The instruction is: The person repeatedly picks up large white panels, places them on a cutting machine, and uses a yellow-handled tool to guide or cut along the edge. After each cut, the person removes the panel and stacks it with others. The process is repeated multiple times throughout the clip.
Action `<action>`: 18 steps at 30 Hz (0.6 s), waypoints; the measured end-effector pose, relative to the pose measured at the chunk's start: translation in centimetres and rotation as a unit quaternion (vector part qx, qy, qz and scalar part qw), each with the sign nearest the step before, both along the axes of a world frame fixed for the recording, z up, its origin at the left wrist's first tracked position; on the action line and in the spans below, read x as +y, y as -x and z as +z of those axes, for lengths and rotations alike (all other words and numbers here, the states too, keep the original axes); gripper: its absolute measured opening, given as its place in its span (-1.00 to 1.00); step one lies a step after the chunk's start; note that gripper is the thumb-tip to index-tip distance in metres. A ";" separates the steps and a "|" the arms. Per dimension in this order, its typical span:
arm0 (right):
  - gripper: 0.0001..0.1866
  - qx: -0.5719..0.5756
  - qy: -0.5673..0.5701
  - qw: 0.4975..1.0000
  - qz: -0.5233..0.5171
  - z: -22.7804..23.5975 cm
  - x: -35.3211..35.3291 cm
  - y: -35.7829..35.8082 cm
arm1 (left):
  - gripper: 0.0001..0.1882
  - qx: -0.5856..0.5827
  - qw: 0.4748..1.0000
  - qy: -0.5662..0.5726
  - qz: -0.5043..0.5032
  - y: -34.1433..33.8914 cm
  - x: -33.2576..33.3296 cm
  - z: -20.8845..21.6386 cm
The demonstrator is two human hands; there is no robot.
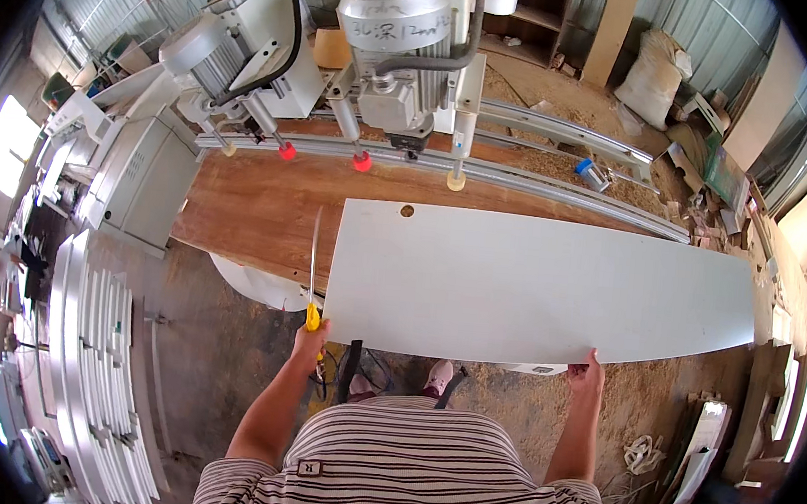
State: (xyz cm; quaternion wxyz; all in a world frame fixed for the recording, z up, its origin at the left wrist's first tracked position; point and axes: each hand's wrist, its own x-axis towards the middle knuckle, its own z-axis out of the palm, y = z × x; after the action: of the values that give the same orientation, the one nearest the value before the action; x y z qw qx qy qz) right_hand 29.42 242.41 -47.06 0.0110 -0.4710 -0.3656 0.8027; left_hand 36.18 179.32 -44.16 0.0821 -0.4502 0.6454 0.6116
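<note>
A long white panel [534, 281] lies across a brown wooden work surface [256, 204], its near edge jutting out toward me. One round hole [408, 212] sits by its far left corner. My left hand [309, 341] is closed round a yellow air blow gun [313, 318] whose thin silver tube points away from me, beside the panel's left edge. Those fingers are right at the panel's near left corner; whether they also grip it is hidden. My right hand [587, 373] grips the near edge farther right, thumb on top and the other fingers underneath.
Beyond the panel, a drilling machine with grey motors [398, 15] and red-tipped and yellow-tipped rods hangs over a metal rail [560, 190]. White panels [96, 370] are stacked at left. Sawdust covers the floor; a white sack [652, 82] and board scraps are at right.
</note>
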 end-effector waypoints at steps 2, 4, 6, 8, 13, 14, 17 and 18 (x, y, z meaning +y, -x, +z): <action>-0.66 -0.014 -0.001 1.000 0.000 -0.4 0.1 -0.3 | -0.71 0.016 1.000 0.010 0.006 -0.4 -1.1 -0.1; -0.66 0.040 0.004 0.998 0.054 -0.9 -1.2 -1.2 | -0.70 0.030 0.999 0.028 0.007 -0.4 -2.2 0.1; -0.64 0.012 -0.013 0.997 0.071 -0.4 -4.7 -1.9 | -0.65 -0.004 0.999 0.041 0.022 -1.4 -5.6 -1.0; -0.62 0.015 -0.021 0.995 0.093 1.0 -9.7 -2.4 | -0.60 -0.011 0.998 0.053 0.025 -2.9 -11.2 -3.4; -0.61 0.086 0.039 0.981 0.167 2.3 -23.1 -5.4 | -0.62 -0.015 0.985 0.136 0.107 -3.5 -23.0 -3.1; -0.61 0.102 0.053 0.971 0.209 2.4 -26.1 -6.1 | -0.64 -0.009 0.983 0.116 0.145 -3.8 -26.1 -3.4; -0.62 0.172 0.124 0.917 0.337 3.5 -36.2 -7.2 | -0.70 -0.062 0.954 0.125 0.264 -8.7 -39.5 -7.6; -0.62 0.127 0.165 0.905 0.371 3.0 -38.5 -7.3 | -0.72 -0.060 0.947 0.129 0.289 -8.9 -39.9 -7.9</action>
State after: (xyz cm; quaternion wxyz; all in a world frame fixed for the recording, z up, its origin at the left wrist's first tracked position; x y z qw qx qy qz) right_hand 36.72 203.88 -44.04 -0.3195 -0.1905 -0.3717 0.8506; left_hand 45.11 139.39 -52.02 -0.1181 -0.6602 0.5551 0.4921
